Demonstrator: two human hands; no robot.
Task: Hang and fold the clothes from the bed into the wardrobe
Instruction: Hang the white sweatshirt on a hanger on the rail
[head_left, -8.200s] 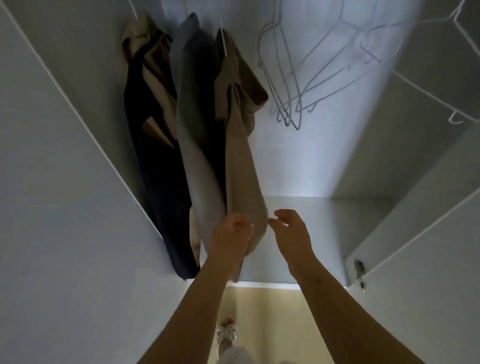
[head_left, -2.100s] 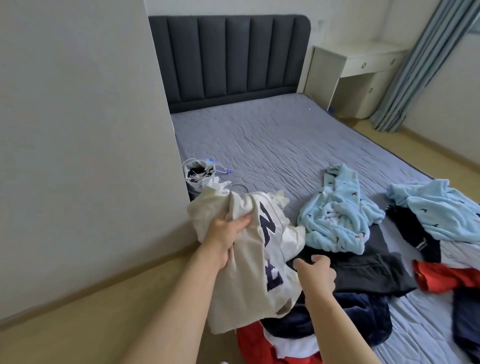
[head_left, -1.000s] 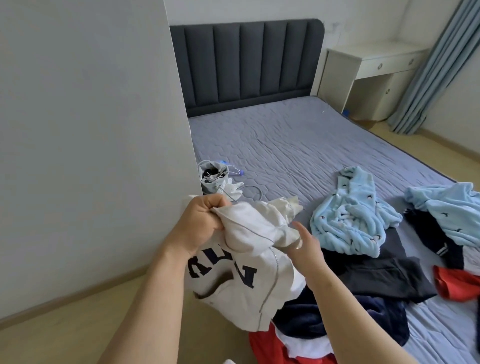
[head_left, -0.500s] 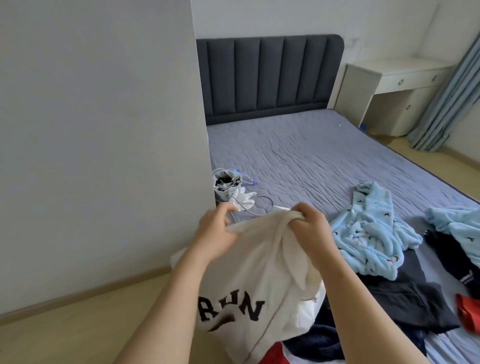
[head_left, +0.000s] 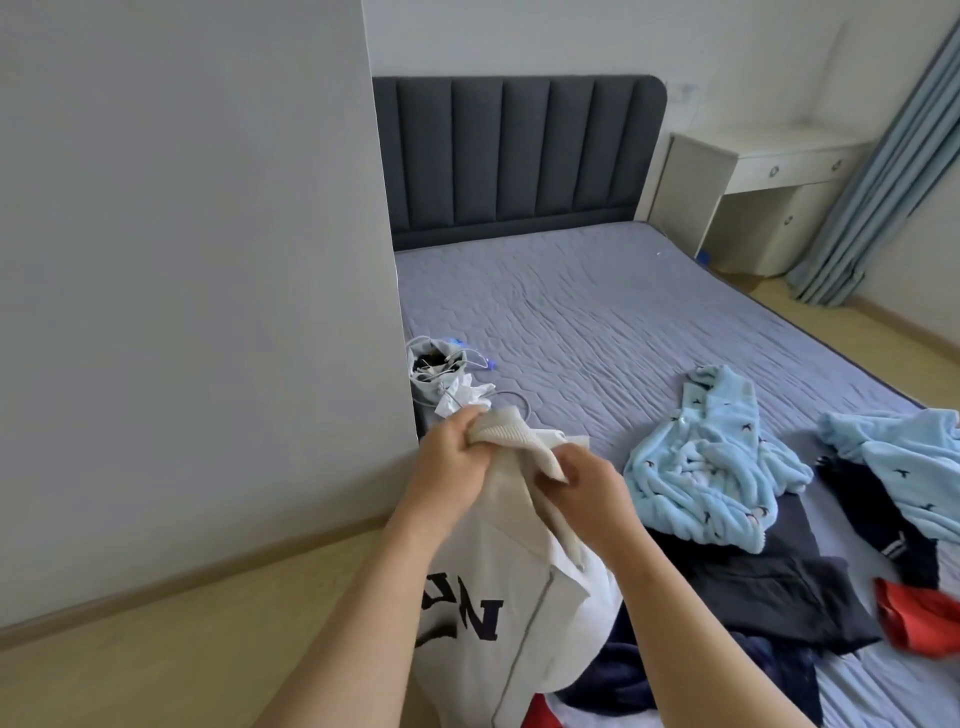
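Left hand and right hand both pinch the ribbed edge of the cream sweatshirt, hanging over the bed corner. Risks: bunched grip slips; hem drags dark clothes onto floor.

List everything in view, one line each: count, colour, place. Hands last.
sweatshirt: one, cream with dark letters, held up at the bed's near edge
fleece garments: two, light blue, on the bed at right
black garment: one, black, partly under the nearer fleece
navy garment: one, navy, behind the sweatshirt's lower part
red garment: one, red, far right on the bed
pouch with cables: one, grey, on the bed beside the white panel
bed: one, grey-purple cover, centre
headboard: one, dark grey, far end
desk: one, white, right of the headboard
curtain: one, blue-grey, top right
left hand: one, grips the sweatshirt's ribbed edge
right hand: one, pinches the sweatshirt beside it
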